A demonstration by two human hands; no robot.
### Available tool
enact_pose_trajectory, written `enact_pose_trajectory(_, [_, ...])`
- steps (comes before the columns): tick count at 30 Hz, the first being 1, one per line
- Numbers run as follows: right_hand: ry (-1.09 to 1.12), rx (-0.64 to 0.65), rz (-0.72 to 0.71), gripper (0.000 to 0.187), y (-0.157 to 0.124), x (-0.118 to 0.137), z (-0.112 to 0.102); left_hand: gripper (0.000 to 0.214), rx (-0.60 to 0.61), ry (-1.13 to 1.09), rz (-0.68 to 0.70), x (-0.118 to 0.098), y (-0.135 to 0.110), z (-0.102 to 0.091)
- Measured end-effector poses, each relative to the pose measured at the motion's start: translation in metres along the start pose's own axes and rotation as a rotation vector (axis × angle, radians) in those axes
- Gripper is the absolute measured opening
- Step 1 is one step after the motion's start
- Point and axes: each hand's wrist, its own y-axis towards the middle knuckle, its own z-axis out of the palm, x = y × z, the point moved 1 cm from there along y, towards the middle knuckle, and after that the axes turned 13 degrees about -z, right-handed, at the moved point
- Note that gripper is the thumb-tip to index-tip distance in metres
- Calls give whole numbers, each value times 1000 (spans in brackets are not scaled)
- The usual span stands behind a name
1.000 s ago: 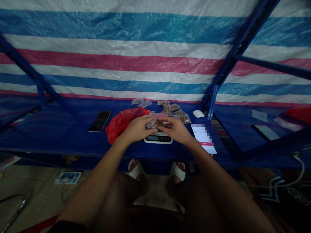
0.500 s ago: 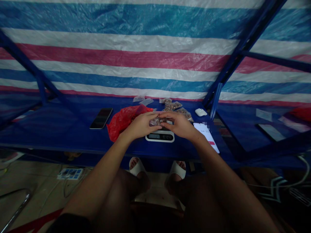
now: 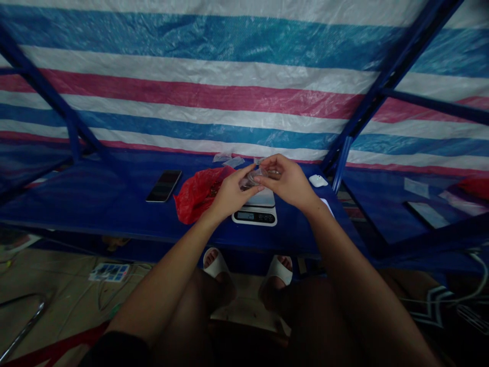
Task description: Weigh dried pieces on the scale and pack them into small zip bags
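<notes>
— Since a second ago, we see both hands have risen. They sat low over the scale, and now the small clear bag is lifted off its platform, toward the back edge of the bench.

— Agreed. In the head view we count two hands. The left hand [image 3: 229, 196] has its thumb and fingertips pinched tight on the left side of the small clear bag [image 3: 255, 177]. The right hand [image 3: 291, 181] is pinched on the right end, with its fingers curled over the top.

— So the one bag hangs between them, above the scale [image 3: 255, 210]?

— Yes, in the air and clear of the platform, as far as we can tell. We cannot make out what is inside it. There is one scale, near the front edge of the bench [image 3: 95, 204], with its display facing us, too small to read.

— What else do we count on the bench?

— There is one red plastic bag [image 3: 196, 192], crumpled just left of the scale, beside the left wrist. One dark phone [image 3: 164, 186] lies flat further left, well apart from the hands. One white case [image 3: 318, 180] sits right of the right hand. Two empty clear bags [image 3: 228, 159] lie at the back edge, against the striped tarpaulin [image 3: 229, 92].

— And below the front edge?

— We see two white sandals [image 3: 215, 262] on the floor, side by side.
</notes>
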Motion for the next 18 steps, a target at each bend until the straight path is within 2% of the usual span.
enact_pose_trajectory(5, [-88, -59, -26, 46, 10, 12, 2, 75, -44, -130, -19, 2, 3, 9])
enact_pose_trajectory(10, [-224, 23, -115, 22, 17, 20, 4, 72, -71, -214, -15, 3, 3, 13])
enact_pose_trajectory(18, [-206, -50, -147, 23, 23, 19, 9, 73, -44, -249, 27, 4, 2, 14])
